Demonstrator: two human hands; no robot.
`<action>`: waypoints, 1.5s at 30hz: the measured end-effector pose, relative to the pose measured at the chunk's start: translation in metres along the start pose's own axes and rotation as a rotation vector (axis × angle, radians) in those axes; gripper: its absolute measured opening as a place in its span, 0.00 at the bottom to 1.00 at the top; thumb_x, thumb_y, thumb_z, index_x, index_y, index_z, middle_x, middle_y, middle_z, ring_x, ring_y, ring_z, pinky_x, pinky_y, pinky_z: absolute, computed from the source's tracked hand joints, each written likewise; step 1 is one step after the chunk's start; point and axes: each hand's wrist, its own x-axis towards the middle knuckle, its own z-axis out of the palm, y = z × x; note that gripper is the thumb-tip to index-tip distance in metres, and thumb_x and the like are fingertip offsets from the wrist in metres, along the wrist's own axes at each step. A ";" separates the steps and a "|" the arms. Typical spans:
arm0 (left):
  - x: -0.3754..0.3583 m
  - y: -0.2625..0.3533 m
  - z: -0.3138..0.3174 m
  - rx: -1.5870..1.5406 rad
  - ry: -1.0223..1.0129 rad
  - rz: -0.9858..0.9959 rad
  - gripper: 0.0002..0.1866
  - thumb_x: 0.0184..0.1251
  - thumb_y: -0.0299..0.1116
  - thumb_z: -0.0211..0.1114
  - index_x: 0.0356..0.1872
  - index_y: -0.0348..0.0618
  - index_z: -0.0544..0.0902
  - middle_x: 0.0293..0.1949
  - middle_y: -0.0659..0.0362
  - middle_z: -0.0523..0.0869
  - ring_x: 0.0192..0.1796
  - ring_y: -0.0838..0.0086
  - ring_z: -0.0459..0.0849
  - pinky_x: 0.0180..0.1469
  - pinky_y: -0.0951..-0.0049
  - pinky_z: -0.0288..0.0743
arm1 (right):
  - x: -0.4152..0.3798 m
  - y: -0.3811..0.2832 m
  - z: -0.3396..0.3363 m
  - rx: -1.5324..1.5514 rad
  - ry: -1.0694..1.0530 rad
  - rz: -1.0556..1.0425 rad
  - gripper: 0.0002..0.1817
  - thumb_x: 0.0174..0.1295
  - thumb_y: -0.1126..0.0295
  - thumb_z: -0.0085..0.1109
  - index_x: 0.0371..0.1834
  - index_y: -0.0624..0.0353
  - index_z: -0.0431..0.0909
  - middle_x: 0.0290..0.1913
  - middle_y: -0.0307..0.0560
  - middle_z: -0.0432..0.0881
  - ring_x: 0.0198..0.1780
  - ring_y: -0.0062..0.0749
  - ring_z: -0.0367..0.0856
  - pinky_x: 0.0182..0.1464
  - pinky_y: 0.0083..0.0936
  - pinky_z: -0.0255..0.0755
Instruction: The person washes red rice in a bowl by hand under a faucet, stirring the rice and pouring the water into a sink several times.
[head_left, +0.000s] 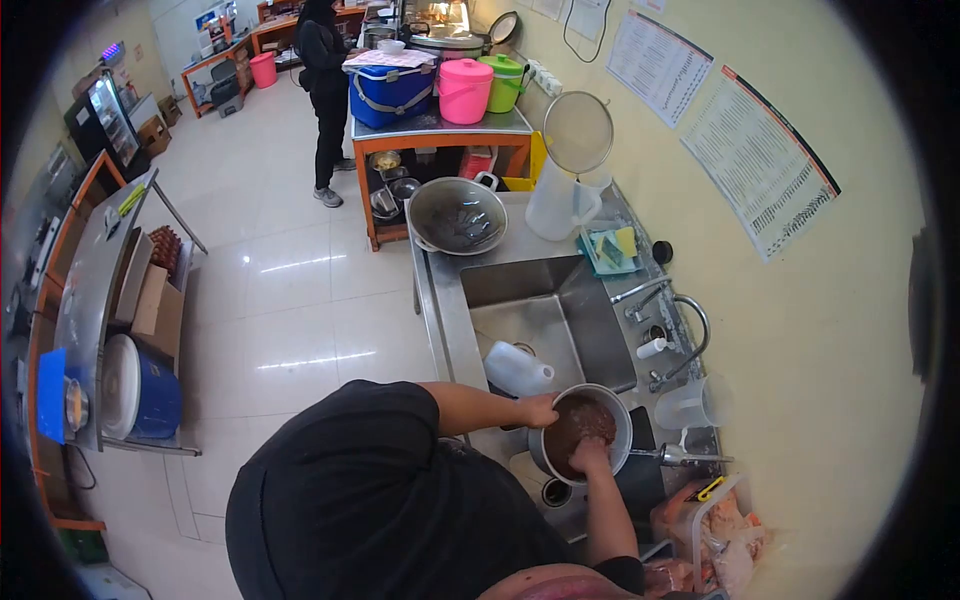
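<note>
The left hand has its grip closed on the rim of the pot, on the side toward the person. The right hand is down inside the pot, sunk in the brownish stuff in there, so I can't tell if that grip is wide or shut, since the fingers are buried.

The pot sits over the near end of the sink, touching both hands. Just past the left grip, inside the basin, a white jug lies on its side. Out beyond the right grip there's the tap curving over the sink edge, and a clear measuring cup just beside the pot on the wall side. Behind the right grip, nearer the person, is a clear tub holding what looks like raw meat.

Well past both hands, at the far end of the worktop, a big metal bowl rests at the corner, with a white pitcher next to it and a round sieve leaning up behind that. Sponges sit in a little tray between the pitcher and the tap.

Another person stands way off by a table with a blue cooler and a pink bucket.
</note>
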 end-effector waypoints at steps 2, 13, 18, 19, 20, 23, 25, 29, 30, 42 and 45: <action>0.028 -0.032 0.016 0.041 0.069 0.069 0.30 0.57 0.39 0.53 0.64 0.42 0.69 0.58 0.42 0.78 0.62 0.51 0.75 0.64 0.57 0.67 | 0.021 -0.004 0.013 0.248 0.050 0.084 0.33 0.57 0.57 0.58 0.63 0.66 0.68 0.65 0.66 0.69 0.69 0.56 0.63 0.70 0.43 0.56; 0.020 -0.028 0.021 0.071 0.205 0.109 0.26 0.60 0.38 0.51 0.61 0.43 0.72 0.58 0.40 0.77 0.61 0.48 0.75 0.64 0.56 0.67 | -0.022 -0.052 -0.039 0.618 -0.110 -0.303 0.40 0.60 0.57 0.53 0.73 0.65 0.54 0.64 0.69 0.70 0.67 0.56 0.68 0.68 0.38 0.61; 0.002 -0.007 0.006 -0.041 0.130 0.094 0.27 0.57 0.34 0.53 0.60 0.38 0.72 0.57 0.40 0.78 0.62 0.50 0.75 0.64 0.58 0.68 | -0.031 -0.035 -0.036 0.162 -0.440 -0.126 0.45 0.59 0.43 0.51 0.72 0.66 0.54 0.66 0.69 0.67 0.68 0.55 0.66 0.70 0.42 0.58; 0.008 -0.014 0.009 -0.063 0.115 0.108 0.27 0.57 0.33 0.53 0.60 0.38 0.72 0.57 0.40 0.78 0.62 0.50 0.75 0.63 0.58 0.68 | -0.041 -0.030 -0.042 0.101 -0.423 -0.094 0.46 0.58 0.43 0.52 0.72 0.66 0.56 0.66 0.69 0.67 0.69 0.55 0.65 0.70 0.43 0.57; 0.014 -0.022 0.013 -0.085 0.099 0.120 0.27 0.56 0.33 0.52 0.60 0.37 0.72 0.57 0.40 0.78 0.62 0.50 0.75 0.63 0.58 0.68 | -0.048 -0.028 -0.051 0.043 -0.406 -0.061 0.46 0.57 0.42 0.53 0.71 0.67 0.57 0.66 0.68 0.67 0.69 0.56 0.64 0.71 0.44 0.56; 0.044 -0.052 0.027 -0.131 0.113 0.298 0.28 0.55 0.33 0.53 0.60 0.37 0.72 0.57 0.40 0.78 0.61 0.50 0.75 0.63 0.59 0.68 | -0.032 0.001 -0.019 -0.286 0.024 -0.118 0.44 0.54 0.48 0.58 0.69 0.67 0.59 0.68 0.69 0.64 0.72 0.57 0.58 0.73 0.46 0.51; 0.029 -0.030 0.016 -0.061 0.109 0.141 0.28 0.55 0.34 0.53 0.60 0.37 0.72 0.57 0.39 0.78 0.61 0.49 0.76 0.64 0.58 0.68 | -0.007 -0.004 -0.012 -0.165 -0.016 -0.045 0.42 0.53 0.54 0.60 0.68 0.67 0.60 0.68 0.68 0.63 0.74 0.58 0.54 0.74 0.45 0.49; 0.041 -0.038 0.023 -0.037 0.149 0.173 0.29 0.55 0.35 0.54 0.60 0.36 0.72 0.56 0.39 0.78 0.61 0.49 0.76 0.64 0.58 0.68 | 0.025 -0.028 0.001 0.170 0.079 -0.017 0.38 0.52 0.63 0.59 0.67 0.68 0.61 0.67 0.70 0.64 0.73 0.59 0.55 0.73 0.43 0.51; 0.042 -0.040 0.024 -0.038 0.153 0.153 0.29 0.55 0.35 0.54 0.60 0.36 0.72 0.57 0.39 0.78 0.61 0.49 0.75 0.64 0.58 0.68 | 0.025 -0.032 -0.001 0.305 0.068 -0.063 0.37 0.53 0.64 0.58 0.67 0.68 0.61 0.67 0.70 0.65 0.72 0.59 0.57 0.73 0.42 0.52; 0.017 -0.017 0.014 -0.039 0.155 0.166 0.28 0.56 0.32 0.53 0.61 0.36 0.72 0.57 0.39 0.78 0.61 0.49 0.75 0.65 0.58 0.67 | -0.030 -0.027 -0.033 0.117 -0.408 -0.155 0.34 0.62 0.46 0.44 0.65 0.59 0.70 0.64 0.64 0.72 0.67 0.56 0.68 0.69 0.37 0.59; 0.013 -0.018 0.017 -0.077 0.127 0.181 0.28 0.55 0.32 0.53 0.60 0.35 0.72 0.57 0.40 0.78 0.61 0.50 0.76 0.65 0.59 0.67 | -0.037 -0.023 -0.049 -0.192 -0.358 -0.071 0.32 0.62 0.51 0.45 0.66 0.58 0.69 0.63 0.66 0.72 0.65 0.57 0.69 0.71 0.39 0.56</action>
